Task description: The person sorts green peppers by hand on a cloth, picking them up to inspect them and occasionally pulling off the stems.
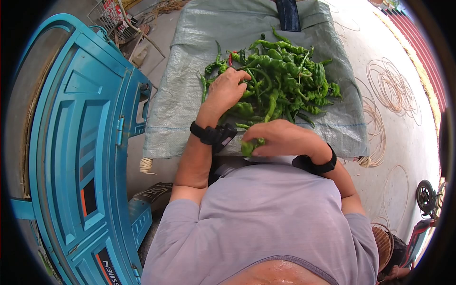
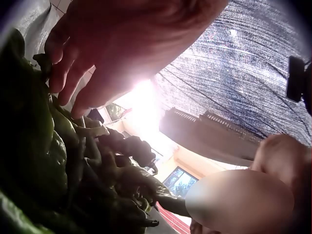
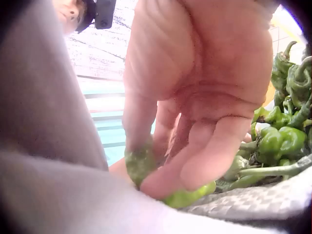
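Note:
A pile of green chili peppers (image 1: 285, 71), long and wrinkled, lies on a grey-green woven sack sheet (image 1: 175, 114). My left hand (image 1: 227, 91) reaches over the pile's left side, fingertips down among the peppers. One red chili pepper (image 1: 230, 60) shows just beyond its knuckles. Close to my body, at the sheet's near edge, my right hand (image 1: 287, 137) holds a green pepper (image 1: 247, 147) between thumb and fingers. In the right wrist view the same pepper (image 3: 187, 197) pokes out below the curled fingers, partly covered by them.
On the left stands a blue metal vehicle panel (image 1: 90, 118). Coils of thin wire (image 1: 392, 88) lie on the concrete floor to the right. A dark denim strip (image 1: 288, 15) rests at the sheet's far edge. A small wheel (image 1: 426, 195) shows at lower right.

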A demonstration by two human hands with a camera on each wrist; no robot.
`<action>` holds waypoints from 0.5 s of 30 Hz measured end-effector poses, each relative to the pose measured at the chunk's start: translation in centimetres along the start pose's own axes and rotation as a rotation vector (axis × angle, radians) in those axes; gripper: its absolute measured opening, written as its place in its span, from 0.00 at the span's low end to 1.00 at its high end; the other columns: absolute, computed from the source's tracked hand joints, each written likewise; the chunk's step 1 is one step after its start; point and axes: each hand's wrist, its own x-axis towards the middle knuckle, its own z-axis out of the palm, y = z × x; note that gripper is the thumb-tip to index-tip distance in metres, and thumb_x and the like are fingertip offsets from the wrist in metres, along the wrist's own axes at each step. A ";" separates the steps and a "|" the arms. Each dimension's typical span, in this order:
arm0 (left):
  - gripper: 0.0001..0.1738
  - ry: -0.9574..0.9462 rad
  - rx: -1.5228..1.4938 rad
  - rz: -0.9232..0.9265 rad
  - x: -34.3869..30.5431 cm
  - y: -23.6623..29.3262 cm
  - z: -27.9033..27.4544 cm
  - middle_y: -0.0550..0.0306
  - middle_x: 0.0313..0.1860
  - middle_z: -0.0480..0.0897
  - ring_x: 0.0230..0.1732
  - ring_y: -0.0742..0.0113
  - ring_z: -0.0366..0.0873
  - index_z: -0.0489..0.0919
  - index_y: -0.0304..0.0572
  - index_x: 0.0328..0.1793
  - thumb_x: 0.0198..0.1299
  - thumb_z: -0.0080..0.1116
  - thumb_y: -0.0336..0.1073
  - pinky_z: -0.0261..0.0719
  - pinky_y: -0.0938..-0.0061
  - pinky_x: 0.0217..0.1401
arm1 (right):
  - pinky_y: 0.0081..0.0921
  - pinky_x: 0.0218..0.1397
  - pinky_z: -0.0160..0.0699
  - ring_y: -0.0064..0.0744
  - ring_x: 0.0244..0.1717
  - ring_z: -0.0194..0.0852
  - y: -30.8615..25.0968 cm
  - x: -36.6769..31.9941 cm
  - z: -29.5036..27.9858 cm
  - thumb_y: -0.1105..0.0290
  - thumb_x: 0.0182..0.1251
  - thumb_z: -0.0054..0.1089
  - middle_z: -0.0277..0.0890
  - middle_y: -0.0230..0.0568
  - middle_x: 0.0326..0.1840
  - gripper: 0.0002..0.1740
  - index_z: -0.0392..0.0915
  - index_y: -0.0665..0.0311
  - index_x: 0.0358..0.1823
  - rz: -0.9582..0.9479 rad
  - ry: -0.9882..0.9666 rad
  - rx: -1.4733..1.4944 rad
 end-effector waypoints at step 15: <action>0.16 -0.045 0.139 0.083 -0.5 1.6 0.1 0.54 0.50 0.78 0.53 0.52 0.81 0.82 0.47 0.48 0.55 0.67 0.42 0.79 0.58 0.56 | 0.23 0.37 0.87 0.30 0.43 0.85 0.9 -4.0 -2.8 0.76 0.68 0.62 0.82 0.52 0.57 0.17 0.69 0.61 0.56 -0.433 0.671 0.864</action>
